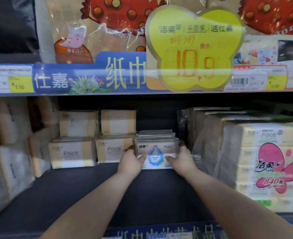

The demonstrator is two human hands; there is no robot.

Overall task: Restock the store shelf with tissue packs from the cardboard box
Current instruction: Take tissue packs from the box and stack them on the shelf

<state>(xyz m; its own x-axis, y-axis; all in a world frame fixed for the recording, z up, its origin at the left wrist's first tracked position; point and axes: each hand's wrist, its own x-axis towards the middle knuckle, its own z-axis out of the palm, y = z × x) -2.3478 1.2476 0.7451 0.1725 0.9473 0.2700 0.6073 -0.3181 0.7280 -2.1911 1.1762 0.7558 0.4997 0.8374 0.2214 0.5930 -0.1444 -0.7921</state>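
— So where's the tissue pack?
— The lotion tissue pack (157, 153) sits far back on the dark shelf (90, 187), in the gap between the stacks, clasped by both: left hand (131, 163) on its left end, right hand (181, 160) on its right.
— How many more like it?
— Several thin ones lined up behind; blur hides the number.
— And to the left?
— Four Face packs (113, 150), two stacked on two.
— Right?
— A big multipack (270, 168), cut off at the frame.

Bare shelf floor (73, 195) open; Face packs (114, 150), bundle (263, 161) flank.
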